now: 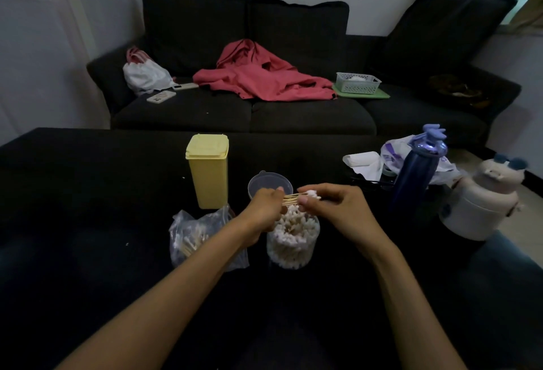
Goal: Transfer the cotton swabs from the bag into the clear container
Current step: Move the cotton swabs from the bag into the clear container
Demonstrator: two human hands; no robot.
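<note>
At centre frame, the container (293, 240) looks nearly full; the bag (194, 237) lies just left. Both hands, left (266, 208) and right (332, 205), pinch a swab bundle (296, 197) above it. Crowded tips could deflect swabs onto the table.

1. No text, label, brand, number or sign is showing legibly on any item in view.
2. The white plastic bag (395, 155) behind the blue bottle (417, 169) is displaying purple print, too blurred to read.
</note>
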